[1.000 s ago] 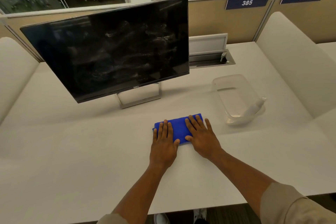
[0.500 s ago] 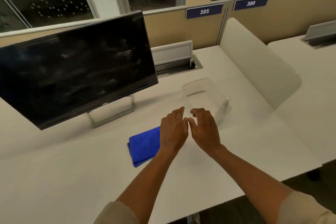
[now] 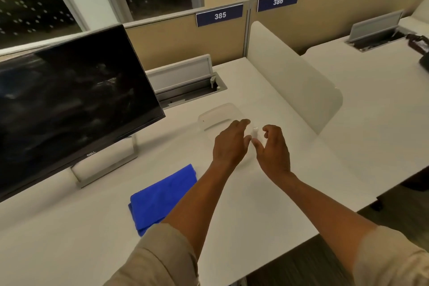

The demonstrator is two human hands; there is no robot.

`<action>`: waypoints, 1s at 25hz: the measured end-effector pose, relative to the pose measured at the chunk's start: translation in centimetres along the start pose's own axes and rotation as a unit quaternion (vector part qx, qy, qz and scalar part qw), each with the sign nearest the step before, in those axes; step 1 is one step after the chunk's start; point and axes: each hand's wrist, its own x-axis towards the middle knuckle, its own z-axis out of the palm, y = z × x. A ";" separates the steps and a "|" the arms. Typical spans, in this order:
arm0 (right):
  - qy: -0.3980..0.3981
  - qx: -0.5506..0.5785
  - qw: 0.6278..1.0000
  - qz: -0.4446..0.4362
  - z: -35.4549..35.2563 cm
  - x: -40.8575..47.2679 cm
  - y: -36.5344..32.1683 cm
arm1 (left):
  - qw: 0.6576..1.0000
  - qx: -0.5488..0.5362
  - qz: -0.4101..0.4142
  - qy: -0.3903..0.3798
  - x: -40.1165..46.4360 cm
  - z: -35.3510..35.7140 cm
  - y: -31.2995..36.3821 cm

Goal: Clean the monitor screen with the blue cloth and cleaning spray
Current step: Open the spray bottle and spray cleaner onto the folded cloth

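Observation:
The black monitor [image 3: 69, 109] stands at the left of the white desk, its dark screen smeared. A folded blue cloth [image 3: 162, 195] lies flat on the desk in front of it, partly under my left forearm. Over a clear plastic bin [image 3: 218, 114] to the right hover both hands. My left hand [image 3: 231, 144] and my right hand [image 3: 274, 148] are open, fingers apart, on either side of the white tip of a spray bottle [image 3: 255, 131] in the bin. Neither hand grips it; the rest of the bottle is hidden.
A raised cable-box lid [image 3: 181, 74] sits behind the monitor. A frosted divider panel [image 3: 290, 76] fences the desk on the right, with another desk beyond it. Beige partitions carry number plates 385 and 386. The desk's front edge runs just below my elbows.
Both hands left the blue cloth and moved right to the clear bin, now flanking the spray bottle's tip. My view swung to the right.

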 end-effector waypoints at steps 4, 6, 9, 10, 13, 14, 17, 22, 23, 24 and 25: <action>-0.052 -0.021 0.998 -0.013 0.2 0.9 1.4 | 0.997 -0.004 -0.016 -0.077 1.6 1.2 -0.2; -0.070 -0.029 0.997 -0.025 0.3 1.2 1.8 | 0.994 -0.011 -0.020 -0.103 2.1 1.6 -0.3; -0.075 -0.025 0.996 -0.033 0.3 1.6 2.2 | 0.992 -0.024 -0.030 -0.122 2.7 1.9 -0.3; -0.074 -0.022 0.996 -0.034 0.4 1.7 2.2 | 0.991 -0.027 -0.035 -0.128 2.9 2.0 -0.4; -0.086 -0.008 0.996 -0.031 0.5 2.1 2.4 | 0.990 -0.031 -0.042 -0.128 3.1 2.3 -0.5; -0.094 -0.007 0.995 -0.030 0.6 2.3 2.4 | 0.991 -0.030 -0.039 -0.125 3.0 2.4 -0.5; -0.109 -0.012 0.993 -0.035 0.7 2.8 2.2 | 0.993 -0.027 -0.029 -0.115 2.9 2.3 -0.7; -0.090 -0.004 0.993 -0.071 1.1 3.7 1.2 | 0.995 -0.055 -0.028 -0.076 3.2 0.8 -0.8; -0.092 0.003 0.993 -0.076 1.2 3.9 0.8 | 0.996 -0.061 -0.026 -0.063 3.3 0.3 -0.8; -0.095 0.012 0.992 -0.079 1.3 4.1 0.4 | 0.996 -0.067 -0.024 -0.049 3.3 -0.3 -0.6; -0.095 0.022 0.992 -0.082 1.4 4.2 -0.1 | 0.996 -0.076 -0.023 -0.035 3.3 -1.0 -0.5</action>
